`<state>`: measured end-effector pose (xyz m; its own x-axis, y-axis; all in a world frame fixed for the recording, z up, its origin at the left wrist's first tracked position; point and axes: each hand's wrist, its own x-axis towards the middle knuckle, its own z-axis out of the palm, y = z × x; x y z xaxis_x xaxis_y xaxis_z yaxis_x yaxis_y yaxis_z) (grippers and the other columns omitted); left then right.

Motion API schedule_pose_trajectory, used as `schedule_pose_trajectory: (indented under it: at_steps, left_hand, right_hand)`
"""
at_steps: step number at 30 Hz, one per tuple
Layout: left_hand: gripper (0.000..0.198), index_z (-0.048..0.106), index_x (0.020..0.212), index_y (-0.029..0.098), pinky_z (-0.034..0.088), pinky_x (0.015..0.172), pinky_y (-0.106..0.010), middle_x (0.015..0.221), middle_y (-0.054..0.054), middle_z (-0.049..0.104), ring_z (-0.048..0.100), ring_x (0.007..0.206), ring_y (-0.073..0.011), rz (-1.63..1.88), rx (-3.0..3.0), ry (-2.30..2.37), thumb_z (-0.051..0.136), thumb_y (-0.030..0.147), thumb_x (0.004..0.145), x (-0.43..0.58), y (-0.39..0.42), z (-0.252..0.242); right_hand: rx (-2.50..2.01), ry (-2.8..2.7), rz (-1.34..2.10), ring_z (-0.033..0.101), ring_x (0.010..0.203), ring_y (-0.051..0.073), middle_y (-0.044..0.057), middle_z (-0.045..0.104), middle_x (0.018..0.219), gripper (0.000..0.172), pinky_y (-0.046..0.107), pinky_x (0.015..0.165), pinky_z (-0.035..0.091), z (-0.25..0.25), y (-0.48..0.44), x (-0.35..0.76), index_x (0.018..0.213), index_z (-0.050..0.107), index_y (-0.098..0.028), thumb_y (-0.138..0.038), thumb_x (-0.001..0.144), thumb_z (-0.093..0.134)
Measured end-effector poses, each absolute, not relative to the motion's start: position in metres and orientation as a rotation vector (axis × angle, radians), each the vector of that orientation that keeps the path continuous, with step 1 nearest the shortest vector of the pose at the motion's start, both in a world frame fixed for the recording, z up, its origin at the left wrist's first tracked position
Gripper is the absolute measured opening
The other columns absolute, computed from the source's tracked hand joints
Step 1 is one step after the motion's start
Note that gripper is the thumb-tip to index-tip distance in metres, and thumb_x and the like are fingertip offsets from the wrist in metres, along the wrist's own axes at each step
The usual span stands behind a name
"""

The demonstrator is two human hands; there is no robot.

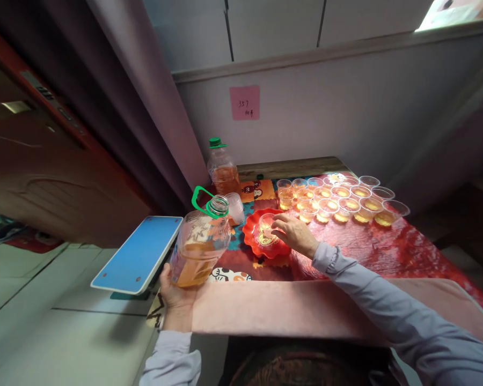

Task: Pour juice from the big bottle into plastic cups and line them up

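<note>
My left hand (176, 289) is closed round the lower end of a large clear plastic jug (203, 246) with a green handle and an uncapped mouth. Amber liquid fills its lower part, and the jug leans to the right. With curled fingers, my right hand (294, 234) grips a clear plastic cup (266, 221) standing in a red wavy-edged plate (250, 239). Just behind the jug is a stack of clear cups (235, 208). To the right, several cups of yellow liquid (341, 206) stand close together in rows.
A second jug (224, 174) with a green cap and orange liquid stands at the back left. A dark green cap (260, 176) lies near the wall. Pink cloth (290, 305) covers the table's front edge; a blue stool (139, 254) stands left. A pink note (244, 103) hangs above.
</note>
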<state>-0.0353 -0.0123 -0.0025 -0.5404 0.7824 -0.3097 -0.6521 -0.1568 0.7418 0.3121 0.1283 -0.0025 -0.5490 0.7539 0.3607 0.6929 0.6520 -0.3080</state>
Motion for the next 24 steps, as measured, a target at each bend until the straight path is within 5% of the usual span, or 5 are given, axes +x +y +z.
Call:
schedule_pose_trajectory:
  at_steps: [5,11,19,24]
  left_hand:
    - [0.057,0.075,0.134,0.018,0.063,0.074,-0.049,0.108,-0.014,0.084,0.076,0.091,-0.0344,1.851,0.2,1.102,0.061,0.053,0.09,-0.033,-0.012,0.002]
    - [0.057,0.077,0.131,0.02,0.065,0.075,-0.047,0.114,-0.012,0.083,0.077,0.097,-0.0335,1.862,0.222,1.11,0.059,0.053,0.089,-0.03,-0.01,0.003]
    - [0.054,0.078,0.13,0.023,0.064,0.071,-0.045,0.109,-0.011,0.083,0.077,0.09,-0.032,1.874,0.189,1.156,0.06,0.055,0.089,-0.031,-0.009,0.0]
    - [0.056,0.078,0.131,0.023,0.065,0.075,-0.046,0.112,-0.011,0.082,0.077,0.096,-0.0322,1.863,0.195,1.174,0.058,0.056,0.091,-0.029,-0.009,0.003]
  right_hand:
    - [-1.115,-2.339,0.19,0.074,0.124,0.033,0.016,0.071,0.148,0.043,0.047,0.103,0.062,0.003,0.122,0.323,0.146,0.069,-0.025,-0.026,0.103,0.072]
    - [-1.321,-2.098,0.174,0.072,0.129,0.04,0.024,0.069,0.15,0.077,0.052,0.105,0.061,-0.011,0.117,0.323,0.161,0.056,-0.017,-0.053,0.097,0.079]
    - [-1.443,-2.002,0.383,0.082,0.104,0.033,0.019,0.082,0.124,0.078,0.045,0.094,0.064,-0.032,0.13,0.296,0.161,0.052,-0.011,-0.039,0.094,0.08]
    - [-1.424,-2.017,0.415,0.081,0.107,0.035,0.02,0.082,0.124,0.078,0.048,0.097,0.063,-0.032,0.136,0.297,0.161,0.052,-0.012,-0.033,0.091,0.08]
